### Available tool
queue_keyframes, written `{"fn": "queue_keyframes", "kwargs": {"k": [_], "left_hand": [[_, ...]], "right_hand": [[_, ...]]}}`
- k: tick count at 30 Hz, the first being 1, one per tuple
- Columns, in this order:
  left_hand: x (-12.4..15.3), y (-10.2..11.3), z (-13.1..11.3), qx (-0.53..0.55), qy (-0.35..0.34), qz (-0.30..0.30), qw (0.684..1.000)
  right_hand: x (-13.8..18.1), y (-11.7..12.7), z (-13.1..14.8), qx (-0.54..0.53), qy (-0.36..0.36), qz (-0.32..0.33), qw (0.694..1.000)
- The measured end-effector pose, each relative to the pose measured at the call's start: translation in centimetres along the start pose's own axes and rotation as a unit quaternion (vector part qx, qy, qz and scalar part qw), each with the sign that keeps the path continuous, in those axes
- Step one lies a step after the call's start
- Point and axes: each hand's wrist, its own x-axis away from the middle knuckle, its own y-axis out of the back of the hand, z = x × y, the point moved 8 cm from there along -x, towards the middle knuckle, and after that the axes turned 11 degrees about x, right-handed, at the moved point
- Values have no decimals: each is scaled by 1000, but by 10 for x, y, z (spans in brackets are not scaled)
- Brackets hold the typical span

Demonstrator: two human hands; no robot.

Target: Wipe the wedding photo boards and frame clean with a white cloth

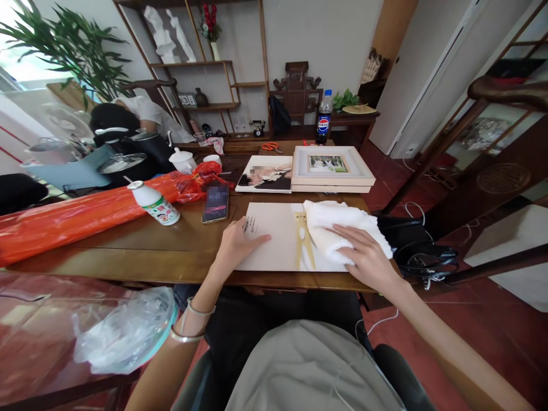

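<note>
While the left hand (240, 245) sits at the left edge of the white board (274, 245), thumb stretched wide across the surface, the right hand (366, 251) is over on the cloth (329, 222)! Fingers long and loosely parted, it lies on top of that bunched white heap, which covers the board's right part. Do the left fingertips hook beneath the edge? Can't tell from here. Between the hands, look, a yellow piece (298, 245) lies on the board, just beside the cloth (two legs, forked like a wishbone). Ahead of the left hand, a photo (282, 181) on the counter (192, 245); ahead of the right, a frame (365, 165). Off the left hand's outer side, the phone (215, 202), then a bottle (154, 204), upright but leaning in view.
</note>
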Motion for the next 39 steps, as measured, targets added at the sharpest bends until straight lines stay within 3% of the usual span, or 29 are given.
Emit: {"fn": "queue_keyframes", "kwargs": {"k": [7, 10, 15, 18, 22, 25, 28, 35, 39], "left_hand": [[7, -2, 3, 41, -24, -22, 999], [4, -3, 0, 19, -73, -12, 997], [2, -22, -15, 34, -204, 110, 972], [1, -32, -10, 27, -196, 138, 970], [0, -36, -3, 23, -195, 133, 972], [-1, -36, -1, 34, -198, 128, 971], [-3, -35, 0, 43, -199, 121, 971], [-2, -35, 0, 50, -201, 109, 972], [-1, -34, -1, 45, -203, 117, 971]], "right_hand": [[0, -4, -1, -10, -2, 7, 1000], [-1, -3, 1, 2, 2, 13, 1000], [-8, 4, -16, 58, -28, 9, 998], [-19, 1, -36, 82, -35, 7, 996], [-35, -25, -47, 24, 0, 82, 996], [-41, -37, -51, -3, -21, 112, 994], [-38, -33, -39, -13, -24, 133, 991], [0, 23, 29, -48, 31, 171, 984], [-1, 23, 25, -70, 16, 159, 985]]}}
